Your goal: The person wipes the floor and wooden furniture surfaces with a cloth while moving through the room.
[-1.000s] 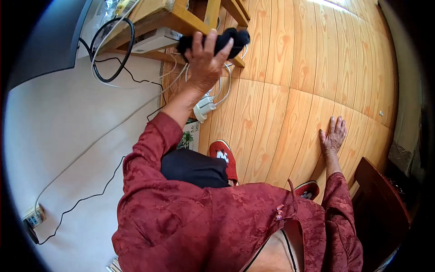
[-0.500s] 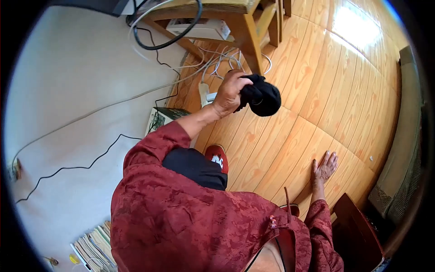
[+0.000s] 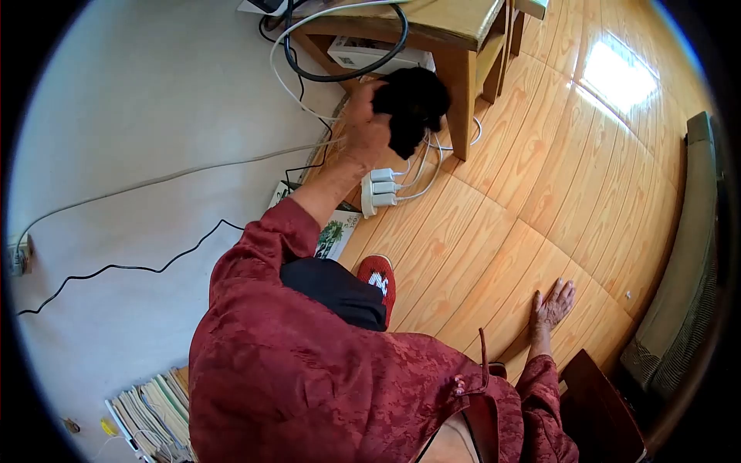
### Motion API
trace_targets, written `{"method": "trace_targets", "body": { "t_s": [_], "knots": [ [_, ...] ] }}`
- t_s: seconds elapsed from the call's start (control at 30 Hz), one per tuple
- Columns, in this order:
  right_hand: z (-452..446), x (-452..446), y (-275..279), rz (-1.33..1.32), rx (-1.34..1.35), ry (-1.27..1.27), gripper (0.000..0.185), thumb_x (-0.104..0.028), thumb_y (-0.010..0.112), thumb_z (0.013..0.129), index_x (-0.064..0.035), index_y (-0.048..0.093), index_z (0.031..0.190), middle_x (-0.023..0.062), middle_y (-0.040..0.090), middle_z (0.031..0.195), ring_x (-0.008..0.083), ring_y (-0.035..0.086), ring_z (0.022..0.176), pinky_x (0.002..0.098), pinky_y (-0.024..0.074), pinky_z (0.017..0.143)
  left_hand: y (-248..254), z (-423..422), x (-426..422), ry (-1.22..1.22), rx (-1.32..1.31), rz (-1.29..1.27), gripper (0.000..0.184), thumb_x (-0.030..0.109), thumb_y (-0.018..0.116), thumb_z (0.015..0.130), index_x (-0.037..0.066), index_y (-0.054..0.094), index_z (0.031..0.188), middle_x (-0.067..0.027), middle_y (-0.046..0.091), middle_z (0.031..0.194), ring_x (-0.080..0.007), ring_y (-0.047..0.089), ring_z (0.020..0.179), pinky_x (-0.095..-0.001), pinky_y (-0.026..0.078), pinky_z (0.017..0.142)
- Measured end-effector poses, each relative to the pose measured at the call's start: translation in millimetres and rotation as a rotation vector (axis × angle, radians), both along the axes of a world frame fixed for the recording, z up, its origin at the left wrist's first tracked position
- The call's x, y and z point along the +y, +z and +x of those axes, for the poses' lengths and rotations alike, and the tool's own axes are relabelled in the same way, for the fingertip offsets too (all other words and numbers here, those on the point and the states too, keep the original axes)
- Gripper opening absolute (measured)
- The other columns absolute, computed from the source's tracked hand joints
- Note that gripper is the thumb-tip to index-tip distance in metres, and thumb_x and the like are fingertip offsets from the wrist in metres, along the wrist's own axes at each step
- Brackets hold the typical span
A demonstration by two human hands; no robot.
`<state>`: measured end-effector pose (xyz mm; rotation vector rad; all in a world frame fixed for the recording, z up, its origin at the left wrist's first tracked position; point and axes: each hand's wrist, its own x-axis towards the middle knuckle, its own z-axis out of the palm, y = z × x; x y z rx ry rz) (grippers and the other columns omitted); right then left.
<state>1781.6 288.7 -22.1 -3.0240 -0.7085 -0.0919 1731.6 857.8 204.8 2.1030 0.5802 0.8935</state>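
My left hand (image 3: 367, 127) is closed around a bunched black cloth (image 3: 417, 100), beside the leg of a wooden table and above the floor cables. The hand is slightly blurred, and the cloth hides part of its fingers. Just below it, a white power strip (image 3: 368, 194) with several white plugs lies on the floor. My right hand (image 3: 553, 305) rests flat on the wood-patterned floor (image 3: 494, 255), fingers spread, holding nothing.
A wooden table (image 3: 463, 100) stands ahead, with a white box (image 3: 359, 54) under it and a black cable loop (image 3: 404, 46) hanging down. Another box (image 3: 337, 235) leans near the wall. Books (image 3: 154, 417) lie at lower left; a padded seat (image 3: 671, 270) is at right.
My left hand has moved forward and left with the black cloth, toward the space under the table, uncovering the power strip. The right hand stays flat on the floor.
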Motion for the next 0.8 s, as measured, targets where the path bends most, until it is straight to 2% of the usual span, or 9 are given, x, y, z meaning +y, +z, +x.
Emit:
{"method": "trace_targets", "body": {
  "t_s": [0.17,0.27,0.37,0.47,0.57,0.6,0.7,0.8],
  "knots": [
    [-0.8,1.6,1.7,0.007,-0.019,0.000,0.075,-0.045,0.056,0.086,-0.0137,0.027,0.149,0.0140,0.017,0.157,0.0335,0.016,0.144,0.0473,0.0124,0.116,8.8,-27.7,41.7,0.294,-0.294,-0.358,0.038,-0.010,0.051,0.080,0.000,0.052,0.116,-0.0082,0.057,0.112,-0.0180,0.054,0.104,-0.0298,0.042,0.093],
    [0.7,1.8,0.4,-0.016,0.012,-0.014,0.076,-0.045,0.057,0.086,-0.0137,0.027,0.149,0.0145,0.017,0.157,0.0336,0.015,0.144,0.0480,0.0117,0.116,2.3,-30.3,95.7,0.347,-0.583,-0.511,0.038,-0.008,0.052,0.082,-0.001,0.050,0.119,-0.0098,0.057,0.113,-0.0198,0.054,0.102,-0.0300,0.043,0.092],
    [-0.7,0.1,0.0,0.005,0.021,-0.005,0.077,-0.045,0.058,0.085,-0.0140,0.028,0.149,0.0153,0.016,0.157,0.0342,0.013,0.145,0.0491,0.0109,0.116,-4.2,-7.8,127.3,0.390,-0.536,-0.478,0.036,-0.006,0.052,0.085,-0.003,0.047,0.120,-0.0132,0.054,0.118,-0.0227,0.053,0.103,-0.0310,0.041,0.094],
    [-0.1,2.9,3.7,0.020,0.022,0.001,0.077,-0.045,0.057,0.086,-0.0134,0.028,0.149,0.0157,0.018,0.156,0.0350,0.014,0.144,0.0495,0.0104,0.116,-67.8,17.7,144.4,0.563,-0.155,0.164,0.036,-0.004,0.054,0.085,-0.006,0.043,0.119,-0.0171,0.051,0.122,-0.0262,0.051,0.106,-0.0315,0.039,0.096],
    [-0.4,2.9,3.5,0.029,-0.005,0.011,0.077,-0.046,0.056,0.086,-0.0130,0.028,0.149,0.0161,0.017,0.156,0.0353,0.014,0.144,0.0496,0.0105,0.116,-67.6,28.0,127.2,0.556,-0.199,-0.037,0.038,-0.004,0.057,0.085,-0.007,0.041,0.119,-0.0193,0.049,0.123,-0.0293,0.049,0.108,-0.0322,0.037,0.099],
    [-0.2,2.2,2.7,0.018,-0.008,0.016,0.077,-0.048,0.055,0.086,-0.0130,0.027,0.149,0.0162,0.017,0.156,0.0356,0.014,0.144,0.0502,0.0107,0.116,-69.2,25.9,128.2,0.466,-0.195,-0.052,0.044,-0.007,0.060,0.082,-0.008,0.038,0.120,-0.0201,0.049,0.122,-0.0303,0.051,0.110,-0.0339,0.038,0.099],
    [-0.3,2.8,1.3,0.011,-0.002,0.001,0.078,-0.049,0.055,0.085,-0.0128,0.027,0.149,0.0163,0.018,0.156,0.0362,0.015,0.144,0.0511,0.0112,0.116,-87.7,33.0,114.2,0.673,-0.080,-0.112,0.040,-0.004,0.060,0.083,-0.005,0.045,0.120,-0.0188,0.051,0.127,-0.0290,0.051,0.118,-0.0354,0.040,0.099],
    [-1.6,2.8,2.9,0.034,0.022,-0.005,0.078,-0.048,0.057,0.084,-0.0135,0.029,0.148,0.0167,0.020,0.155,0.0368,0.016,0.143,0.0516,0.0124,0.115,-98.3,31.4,118.3,0.437,0.650,0.164,0.040,0.011,0.065,0.081,0.001,0.054,0.118,-0.0169,0.057,0.125,-0.0310,0.055,0.114,-0.0375,0.044,0.096]
  ]
}}
